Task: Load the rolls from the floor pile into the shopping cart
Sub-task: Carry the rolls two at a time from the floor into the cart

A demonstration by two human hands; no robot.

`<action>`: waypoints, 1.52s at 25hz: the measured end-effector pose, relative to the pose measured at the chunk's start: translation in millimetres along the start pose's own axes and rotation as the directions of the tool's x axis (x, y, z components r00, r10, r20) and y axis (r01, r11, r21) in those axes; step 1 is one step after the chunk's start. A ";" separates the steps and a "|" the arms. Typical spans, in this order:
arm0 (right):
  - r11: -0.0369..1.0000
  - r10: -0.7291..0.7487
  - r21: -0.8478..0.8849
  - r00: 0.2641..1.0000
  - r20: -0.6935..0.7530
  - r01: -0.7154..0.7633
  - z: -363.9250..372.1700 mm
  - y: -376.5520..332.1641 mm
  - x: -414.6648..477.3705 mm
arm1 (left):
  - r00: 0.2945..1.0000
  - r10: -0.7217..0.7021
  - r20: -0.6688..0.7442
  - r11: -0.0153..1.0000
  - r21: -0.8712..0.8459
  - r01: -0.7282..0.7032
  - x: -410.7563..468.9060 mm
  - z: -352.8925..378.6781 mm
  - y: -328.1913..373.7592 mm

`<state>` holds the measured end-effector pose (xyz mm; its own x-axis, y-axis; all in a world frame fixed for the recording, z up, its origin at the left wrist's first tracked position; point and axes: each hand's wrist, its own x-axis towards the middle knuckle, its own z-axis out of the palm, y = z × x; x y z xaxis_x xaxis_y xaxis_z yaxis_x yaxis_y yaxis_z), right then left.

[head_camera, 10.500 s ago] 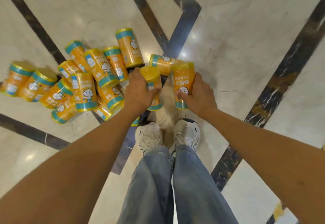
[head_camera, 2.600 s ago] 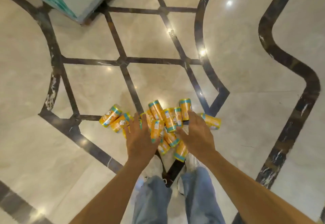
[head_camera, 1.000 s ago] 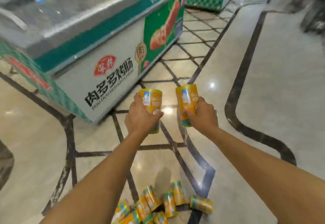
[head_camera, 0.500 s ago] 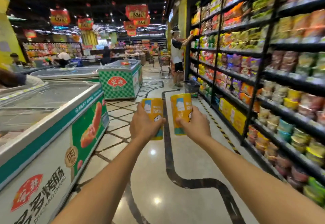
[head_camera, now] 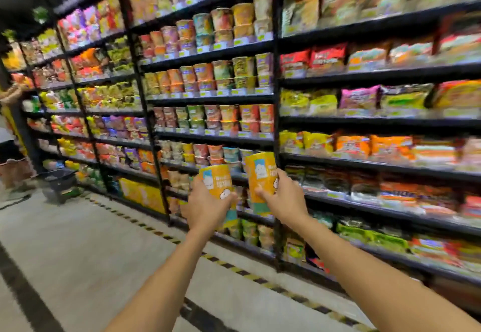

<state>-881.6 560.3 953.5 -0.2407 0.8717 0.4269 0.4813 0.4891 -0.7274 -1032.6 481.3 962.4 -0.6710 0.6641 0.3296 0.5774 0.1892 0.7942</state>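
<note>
While aloft, two rolls (head_camera: 217,183) (head_camera: 260,173) in two hands (head_camera: 205,208) (head_camera: 286,197).

The left roll (head_camera: 217,188) and the right roll (head_camera: 261,178) are orange-yellow, each with a teal band at the lower end, a pale blue patch near the top and a white cartoon figure. The shelves (head_camera: 213,100) are black, filled with cups (head_camera: 221,70) and packets (head_camera: 360,96) in red, pink, yellow, green and orange. The floor (head_camera: 78,253) is pale grey-beige with a dark band (head_camera: 23,287) and a yellow-and-black striped line (head_camera: 169,238); the basket (head_camera: 61,179) is black.
</note>
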 end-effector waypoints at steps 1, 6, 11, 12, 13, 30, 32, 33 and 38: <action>0.999 0.030 -0.030 0.997 -0.064 -0.032 -40.7 20.7 -7.7 | 0.996 0.052 0.074 0.998 -0.036 -0.049 -15.0 30.4 28.0; 0.969 0.135 -0.150 0.931 -0.338 -0.194 -230.6 116.1 -76.3 | 0.924 0.243 0.296 0.968 -0.132 -0.212 -132.6 155.7 165.8; 0.894 0.234 -0.217 0.822 -0.519 -0.392 -425.5 207.0 -185.8 | 0.785 0.374 0.494 0.917 -0.326 -0.232 -300.9 266.8 291.7; 0.874 0.247 -0.228 0.796 -0.553 -0.430 -459.7 221.4 -209.1 | 0.752 0.401 0.524 0.904 -0.358 -0.233 -335.1 285.4 314.2; 0.853 0.260 -0.235 0.771 -0.581 -0.465 -488.7 233.6 -230.0 | 0.723 0.425 0.544 0.892 -0.387 -0.233 -365.0 301.4 334.1; 0.532 0.302 -0.010 0.201 -0.932 -0.847 -804.9 399.1 -405.8 | 0.142 0.681 0.719 0.731 -0.653 -0.200 -696.2 536.6 590.1; 0.493 0.307 0.010 0.163 -0.938 -0.870 -830.8 421.3 -408.2 | 0.090 0.690 0.718 0.720 -0.667 -0.192 -717.6 567.9 615.5; 0.468 0.303 0.017 0.143 -0.942 -0.883 -845.7 433.1 -409.9 | 0.076 0.686 0.724 0.723 -0.665 -0.187 -727.5 585.1 627.6; 0.423 0.344 0.060 0.099 -0.934 -0.904 -908.4 504.5 -419.2 | 0.068 0.649 0.758 0.753 -0.626 -0.202 -774.5 663.2 667.0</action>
<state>227.8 414.1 895.6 0.9288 0.2261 0.2937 0.3706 -0.5797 -0.7257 180.7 572.7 898.4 0.6818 0.7159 0.1504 0.2790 -0.4446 0.8512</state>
